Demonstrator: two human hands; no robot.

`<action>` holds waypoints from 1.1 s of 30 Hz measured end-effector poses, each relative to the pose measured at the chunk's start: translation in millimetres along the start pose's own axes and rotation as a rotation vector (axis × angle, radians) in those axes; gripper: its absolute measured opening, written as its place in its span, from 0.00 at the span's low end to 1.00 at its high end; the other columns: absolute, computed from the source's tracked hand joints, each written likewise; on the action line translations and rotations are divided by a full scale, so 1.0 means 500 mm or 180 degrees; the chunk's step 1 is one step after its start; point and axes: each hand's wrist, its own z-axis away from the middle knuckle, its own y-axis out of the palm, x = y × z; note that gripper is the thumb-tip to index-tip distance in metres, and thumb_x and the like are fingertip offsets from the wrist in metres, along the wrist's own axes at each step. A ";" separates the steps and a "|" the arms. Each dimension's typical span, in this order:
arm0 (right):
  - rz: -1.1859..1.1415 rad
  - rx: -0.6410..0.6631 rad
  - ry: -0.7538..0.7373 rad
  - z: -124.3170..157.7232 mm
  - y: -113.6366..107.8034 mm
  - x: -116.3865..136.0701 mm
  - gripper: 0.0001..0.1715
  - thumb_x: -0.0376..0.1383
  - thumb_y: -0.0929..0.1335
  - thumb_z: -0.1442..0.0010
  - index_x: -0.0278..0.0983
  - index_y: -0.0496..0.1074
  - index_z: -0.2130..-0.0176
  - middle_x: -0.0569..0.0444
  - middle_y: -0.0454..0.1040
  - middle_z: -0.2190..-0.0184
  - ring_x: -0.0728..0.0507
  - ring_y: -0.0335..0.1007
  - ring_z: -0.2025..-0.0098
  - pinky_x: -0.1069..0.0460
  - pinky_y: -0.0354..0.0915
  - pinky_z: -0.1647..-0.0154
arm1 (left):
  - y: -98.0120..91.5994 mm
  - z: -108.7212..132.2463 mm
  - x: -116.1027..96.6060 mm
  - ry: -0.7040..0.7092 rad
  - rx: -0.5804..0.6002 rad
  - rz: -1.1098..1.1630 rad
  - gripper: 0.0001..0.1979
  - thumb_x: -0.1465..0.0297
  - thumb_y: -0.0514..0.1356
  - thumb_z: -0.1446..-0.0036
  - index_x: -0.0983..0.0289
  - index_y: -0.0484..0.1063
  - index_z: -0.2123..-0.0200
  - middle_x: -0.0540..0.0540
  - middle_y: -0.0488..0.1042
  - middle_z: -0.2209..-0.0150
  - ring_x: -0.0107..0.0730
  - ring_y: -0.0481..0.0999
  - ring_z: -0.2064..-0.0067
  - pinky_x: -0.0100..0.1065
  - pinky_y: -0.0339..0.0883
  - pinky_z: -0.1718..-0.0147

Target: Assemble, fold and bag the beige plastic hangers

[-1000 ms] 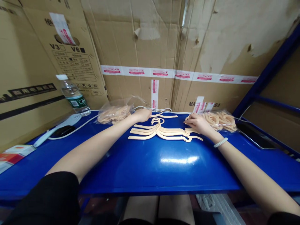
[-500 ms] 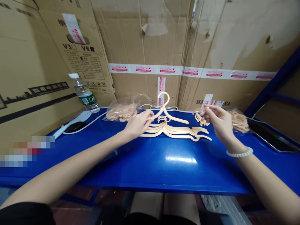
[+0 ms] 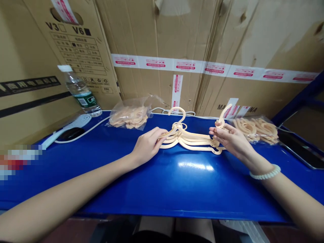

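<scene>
Left hand (image 3: 148, 145): grip narrow, thumb and fingers pinching the left arm of a hanger (image 3: 193, 135). Hanger is pale peach, hook up, lying over a stack of hangers (image 3: 194, 149) at mid-bench; contact between the two cannot be told.

Right hand (image 3: 233, 138): grip narrow, fingertips holding a small curved piece (image 3: 224, 113) of the same colour, its tip pointing up. Piece is near the right end of the held hanger; whether they touch is unclear. Pale bracelet (image 3: 265, 172) on right wrist.

Stack: lies on the blue bench (image 3: 152, 189), hooks toward the back; curved end pieces show at its right side, partly hidden by the right hand.

Surroundings: left bag (image 3: 129, 116), clear plastic with peach parts inside, beyond the left hand; right bag (image 3: 255, 128), ring-like parts inside, just beside the right hand. Water bottle (image 3: 82, 94) stands at back left, near cardboard (image 3: 152, 37).
</scene>
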 end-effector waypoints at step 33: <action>0.0221 0.0536 0.0209 0.017 0.021 0.003 0.25 0.44 0.85 0.65 0.37 0.74 0.75 0.51 0.80 0.71 0.43 0.80 0.69 0.45 0.80 0.55 | 0.012 0.013 -0.009 0.0182 0.0048 0.0050 0.14 0.73 0.52 0.31 0.61 0.70 0.46 0.58 0.78 0.52 0.37 0.79 0.53 0.37 0.74 0.53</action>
